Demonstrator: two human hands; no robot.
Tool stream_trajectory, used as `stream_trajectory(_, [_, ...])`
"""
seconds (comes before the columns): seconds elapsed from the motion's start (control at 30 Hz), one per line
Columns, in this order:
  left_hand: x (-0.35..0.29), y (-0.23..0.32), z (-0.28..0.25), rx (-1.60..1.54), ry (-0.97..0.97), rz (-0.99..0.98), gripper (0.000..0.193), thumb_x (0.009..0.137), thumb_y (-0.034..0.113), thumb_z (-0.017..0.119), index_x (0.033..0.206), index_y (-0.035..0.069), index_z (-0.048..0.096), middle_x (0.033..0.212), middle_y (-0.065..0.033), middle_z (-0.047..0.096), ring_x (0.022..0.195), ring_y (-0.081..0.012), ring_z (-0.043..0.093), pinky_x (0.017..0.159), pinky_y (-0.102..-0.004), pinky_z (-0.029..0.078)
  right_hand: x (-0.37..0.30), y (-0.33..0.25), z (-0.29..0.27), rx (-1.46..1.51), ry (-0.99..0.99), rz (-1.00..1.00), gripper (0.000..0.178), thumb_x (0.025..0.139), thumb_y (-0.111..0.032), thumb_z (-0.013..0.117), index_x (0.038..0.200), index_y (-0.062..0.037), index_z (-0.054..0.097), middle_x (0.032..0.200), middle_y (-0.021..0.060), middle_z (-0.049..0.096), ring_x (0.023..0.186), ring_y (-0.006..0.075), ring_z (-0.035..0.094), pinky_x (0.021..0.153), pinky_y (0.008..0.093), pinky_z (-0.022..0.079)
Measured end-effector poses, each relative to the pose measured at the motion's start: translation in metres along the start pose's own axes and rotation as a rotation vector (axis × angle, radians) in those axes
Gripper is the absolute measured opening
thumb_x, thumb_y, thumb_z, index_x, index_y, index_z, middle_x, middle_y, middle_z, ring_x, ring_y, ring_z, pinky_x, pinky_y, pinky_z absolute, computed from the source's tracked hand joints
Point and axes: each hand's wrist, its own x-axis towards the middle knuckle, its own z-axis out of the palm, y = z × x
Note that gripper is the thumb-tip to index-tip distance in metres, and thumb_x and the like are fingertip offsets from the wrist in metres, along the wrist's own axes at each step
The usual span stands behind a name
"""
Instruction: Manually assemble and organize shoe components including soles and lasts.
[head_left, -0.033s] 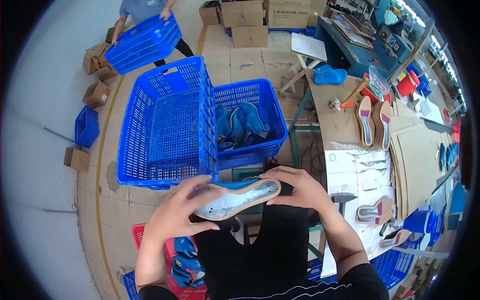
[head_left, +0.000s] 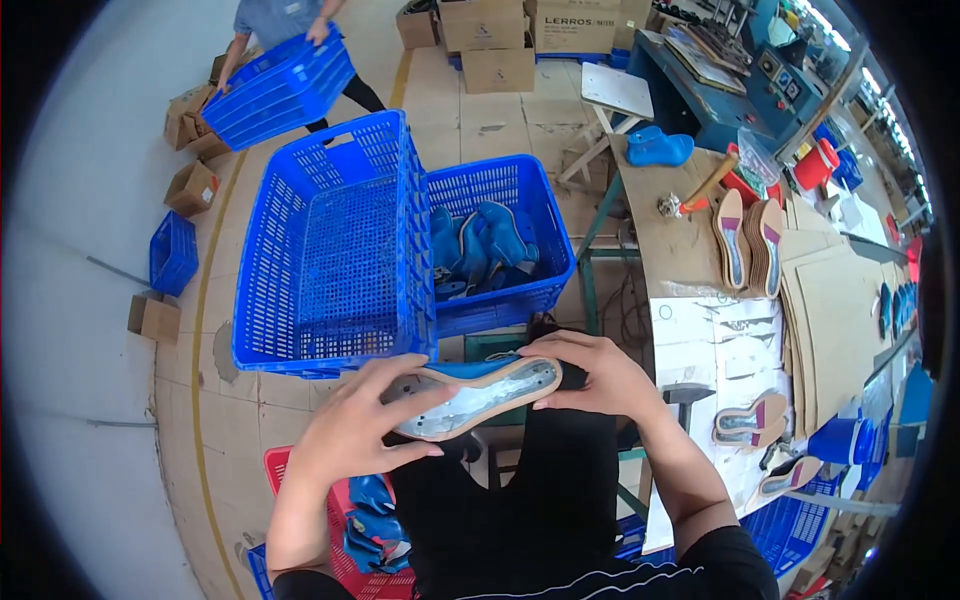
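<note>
Above my lap, both hands hold a blue shoe last sideways, its underside turned toward me. A tan-rimmed insole with a silvery, dotted middle covers that underside. My left hand grips one end, with its index finger laid across the silvery surface and its thumb below. Around the other end, my right hand has its fingers over the top edge and its thumb under the rim. Part of the last's blue body is hidden behind the insole and my fingers.
A tilted blue crate stands ahead, beside a blue crate holding several blue lasts. At right, the workbench bears a hammer, stacked insoles and cardboard sheets. A red crate sits near my left forearm. A person carries another crate.
My left index finger has shifted slightly on the silvery underside. The person at the back has moved slightly left with the crate. My right hand keeps its hold.
</note>
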Motion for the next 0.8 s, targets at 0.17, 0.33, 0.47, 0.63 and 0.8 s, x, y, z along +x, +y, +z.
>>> stream_trajectory(0.17, [0.008,0.005,0.003,0.245,-0.036,0.040,0.063,0.071,0.034,0.096,0.131,0.025,0.078,0.140,-0.0136,0.064,0.120,-0.0339,0.070,0.096,-0.0449,0.062,-0.008,0.025,0.004,0.272,0.016,0.014,0.066,0.079,-0.017,0.095,0.138,-0.0037,0.070,0.132,0.0159,0.071,0.121,0.0288,0.071,0.106,0.0388,0.056])
stream_trajectory(0.33, [0.007,0.008,0.008,0.276,-0.037,0.066,0.059,0.069,0.033,0.097,0.125,0.024,0.081,0.141,-0.0145,0.064,0.119,-0.0337,0.070,0.095,-0.0439,0.063,-0.012,0.038,0.013,0.410,0.069,0.011,0.066,0.079,-0.024,0.095,0.139,-0.0081,0.072,0.130,0.0142,0.075,0.122,0.0310,0.071,0.106,0.0430,0.055])
stream_trajectory(0.47, [0.007,0.010,0.008,0.254,-0.024,0.053,0.060,0.067,0.029,0.099,0.124,0.024,0.082,0.141,-0.0153,0.065,0.118,-0.0338,0.071,0.095,-0.0439,0.063,-0.011,0.040,0.013,0.429,0.058,-0.004,0.067,0.079,-0.025,0.095,0.140,-0.0091,0.072,0.128,0.0142,0.076,0.122,0.0304,0.071,0.107,0.0435,0.055])
stream_trajectory(0.63, [0.002,0.006,0.012,0.235,-0.013,0.042,0.066,0.071,0.033,0.095,0.134,0.032,0.077,0.141,-0.0120,0.063,0.118,-0.0329,0.069,0.093,-0.0454,0.064,-0.012,0.042,0.012,0.461,0.050,0.038,0.066,0.079,-0.026,0.095,0.139,-0.0108,0.074,0.127,0.0135,0.076,0.120,0.0286,0.072,0.106,0.0430,0.056])
stream_trajectory(0.8, [0.002,0.009,0.011,0.239,-0.017,0.032,0.066,0.071,0.033,0.096,0.134,0.031,0.077,0.141,-0.0120,0.063,0.118,-0.0327,0.069,0.093,-0.0450,0.064,-0.011,0.040,0.011,0.450,0.043,0.048,0.064,0.079,-0.026,0.095,0.138,-0.0119,0.075,0.124,0.0123,0.077,0.118,0.0276,0.072,0.104,0.0421,0.056])
